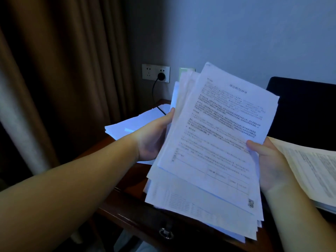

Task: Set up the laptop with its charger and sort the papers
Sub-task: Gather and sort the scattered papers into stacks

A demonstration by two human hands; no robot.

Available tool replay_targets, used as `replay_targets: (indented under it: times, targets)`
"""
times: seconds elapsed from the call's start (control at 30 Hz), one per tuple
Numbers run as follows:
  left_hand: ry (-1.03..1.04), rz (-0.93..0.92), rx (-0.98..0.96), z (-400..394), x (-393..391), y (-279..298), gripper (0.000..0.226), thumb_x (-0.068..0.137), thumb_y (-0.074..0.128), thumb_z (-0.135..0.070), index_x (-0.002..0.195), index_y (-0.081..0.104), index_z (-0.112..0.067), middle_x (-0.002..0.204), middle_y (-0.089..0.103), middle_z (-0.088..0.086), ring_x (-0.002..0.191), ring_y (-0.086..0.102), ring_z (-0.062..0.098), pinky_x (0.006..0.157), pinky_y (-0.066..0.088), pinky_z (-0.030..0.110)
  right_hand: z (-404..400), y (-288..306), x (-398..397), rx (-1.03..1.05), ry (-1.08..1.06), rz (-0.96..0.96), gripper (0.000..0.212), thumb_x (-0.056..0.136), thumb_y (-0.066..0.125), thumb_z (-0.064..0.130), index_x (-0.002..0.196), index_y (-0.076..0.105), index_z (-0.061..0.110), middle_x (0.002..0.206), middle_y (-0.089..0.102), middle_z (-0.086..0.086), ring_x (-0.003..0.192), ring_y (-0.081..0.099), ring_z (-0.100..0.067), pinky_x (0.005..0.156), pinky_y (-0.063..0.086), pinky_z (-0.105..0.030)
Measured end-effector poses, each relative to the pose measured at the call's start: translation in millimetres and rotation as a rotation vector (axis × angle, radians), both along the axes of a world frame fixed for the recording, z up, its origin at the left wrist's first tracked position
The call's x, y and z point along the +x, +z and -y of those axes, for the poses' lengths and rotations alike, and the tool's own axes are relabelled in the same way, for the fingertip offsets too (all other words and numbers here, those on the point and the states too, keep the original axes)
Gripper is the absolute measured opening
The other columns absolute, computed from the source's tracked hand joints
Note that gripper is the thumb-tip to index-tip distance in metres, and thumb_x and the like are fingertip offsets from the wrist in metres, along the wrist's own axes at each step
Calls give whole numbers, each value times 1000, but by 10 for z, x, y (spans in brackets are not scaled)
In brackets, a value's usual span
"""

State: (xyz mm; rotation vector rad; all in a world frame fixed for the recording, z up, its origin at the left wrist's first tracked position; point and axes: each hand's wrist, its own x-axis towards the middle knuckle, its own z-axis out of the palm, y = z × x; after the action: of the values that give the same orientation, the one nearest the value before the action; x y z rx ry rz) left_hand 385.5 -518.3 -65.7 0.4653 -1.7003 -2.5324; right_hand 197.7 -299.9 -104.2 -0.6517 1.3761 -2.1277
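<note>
I hold a thick, uneven stack of printed papers (214,142) up over the dark wooden desk (127,202). My left hand (152,139) grips the stack's left edge, thumb on the front. My right hand (269,160) grips its right edge, thumb on the top sheet. The laptop's open black lid (305,110) stands behind the stack at the right. A black charger plug (161,76) sits in the wall socket (156,72), and its cable (154,93) runs down to the desk. A second pile of white sheets (134,122) lies on the desk's left corner.
Brown curtains (63,79) hang at the left, close to the desk. A yellowish printed document (312,170) lies at the right edge by my right wrist. A metal drawer handle (165,233) shows on the desk front. The wall rises behind the desk.
</note>
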Motion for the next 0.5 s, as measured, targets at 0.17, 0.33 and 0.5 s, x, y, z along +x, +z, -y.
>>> replay_targets:
  times: [0.17, 0.33, 0.5]
  targets:
    - [60, -16, -160, -6, 74, 19, 53, 87, 71, -44, 132, 65, -18, 128, 72, 7, 116, 71, 26, 99, 57, 44, 15, 54, 74, -26, -45, -39, 57, 100, 39, -10, 148, 49, 19, 137, 66, -5, 120, 67, -28, 92, 54, -47]
    - [238, -28, -434, -113, 58, -4, 36, 100, 50, 9, 122, 66, -14, 117, 77, 9, 105, 75, 30, 92, 60, 49, 26, 101, 159, 5, -83, 21, 50, 100, 47, -6, 145, 53, 17, 134, 68, -7, 120, 67, -32, 95, 53, -52]
    - [397, -176, -466, -168, 46, 138, 39, 98, 53, 11, 124, 64, -16, 117, 77, 8, 107, 74, 30, 96, 57, 55, 11, 316, 227, 65, -115, -52, 39, 100, 52, -1, 135, 63, 13, 126, 73, -5, 115, 69, -29, 103, 50, -55]
